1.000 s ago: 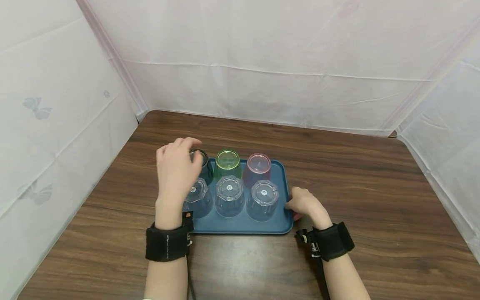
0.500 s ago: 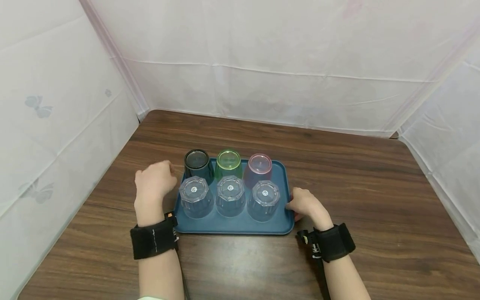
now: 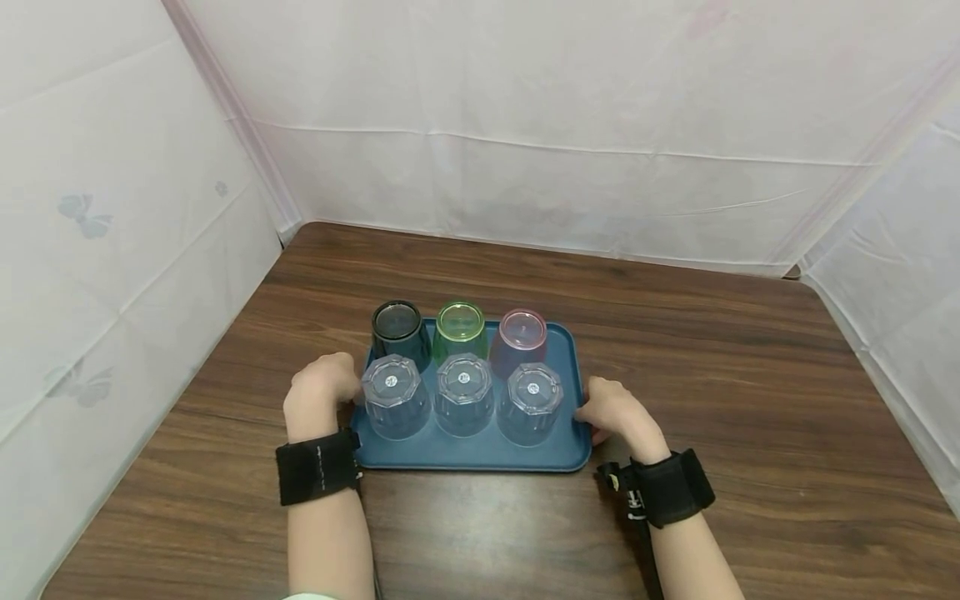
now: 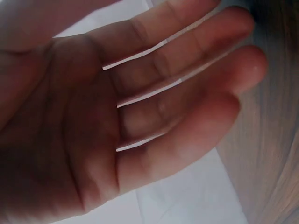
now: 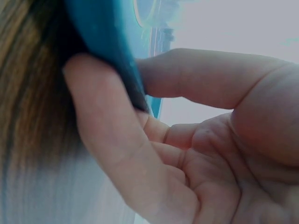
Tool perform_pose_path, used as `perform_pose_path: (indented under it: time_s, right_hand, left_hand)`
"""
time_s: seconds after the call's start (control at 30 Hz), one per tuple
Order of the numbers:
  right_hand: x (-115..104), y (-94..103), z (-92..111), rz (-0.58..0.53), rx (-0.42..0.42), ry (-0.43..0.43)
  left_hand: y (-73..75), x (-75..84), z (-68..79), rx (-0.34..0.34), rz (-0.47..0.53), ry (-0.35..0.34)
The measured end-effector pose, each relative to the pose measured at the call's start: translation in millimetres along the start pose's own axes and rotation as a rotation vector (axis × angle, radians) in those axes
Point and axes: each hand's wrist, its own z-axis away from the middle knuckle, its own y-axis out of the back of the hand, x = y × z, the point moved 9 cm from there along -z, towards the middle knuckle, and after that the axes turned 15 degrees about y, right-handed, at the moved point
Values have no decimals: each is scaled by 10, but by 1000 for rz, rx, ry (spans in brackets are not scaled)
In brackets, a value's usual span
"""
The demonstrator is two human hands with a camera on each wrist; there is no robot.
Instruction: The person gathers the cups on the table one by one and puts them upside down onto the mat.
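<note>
A blue rectangular tray (image 3: 465, 454) lies on the wooden table, bearing upside-down cups in two rows. The back row has a dark cup (image 3: 399, 332), a green cup (image 3: 461, 330) and a pink cup (image 3: 521, 337). In front stand three clear faceted cups (image 3: 465, 400). My right hand (image 3: 613, 408) pinches the tray's right rim, thumb above and fingers beneath, as the right wrist view shows of the tray edge (image 5: 105, 32). At the left rim is my left hand (image 3: 322, 392); its fingers (image 4: 182, 140) look loosely bent in the left wrist view, with nothing seen between them.
Brown wood tabletop (image 3: 720, 350) extends around the tray. A white sheet (image 3: 525, 167) hangs behind the table and along both sides. Each wrist wears a black strap (image 3: 318, 468) with a small camera and a cable.
My left hand has come away from above the dark cup, swung out to the left and down, then in to the tray's left rim. The right hand keeps its hold.
</note>
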Motion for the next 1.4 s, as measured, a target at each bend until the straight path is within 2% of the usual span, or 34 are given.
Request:
perform_pose_path:
  time_s: [0.17, 0.37, 0.5, 1.0, 1.17, 1.4]
  right_hand:
    - [9, -4, 12, -7, -14, -7]
    - [-23, -28, 51, 20, -68, 22]
    - [-39, -33, 55, 6, -81, 37]
    - [-76, -69, 80, 8, -87, 53]
    - [-110, -87, 105, 38, -77, 61]
    - [-147, -27, 144, 86, -27, 78]
  left_hand:
    - [-98, -27, -22, -74, 64, 32]
    - [-128, -14, -52, -85, 60, 4]
    - [-124, -2, -69, -73, 69, -21]
    - [-150, 8, -60, -56, 71, -46]
    - [-172, 12, -19, -36, 27, -96]
    - [-181, 62, 63, 41, -35, -163]
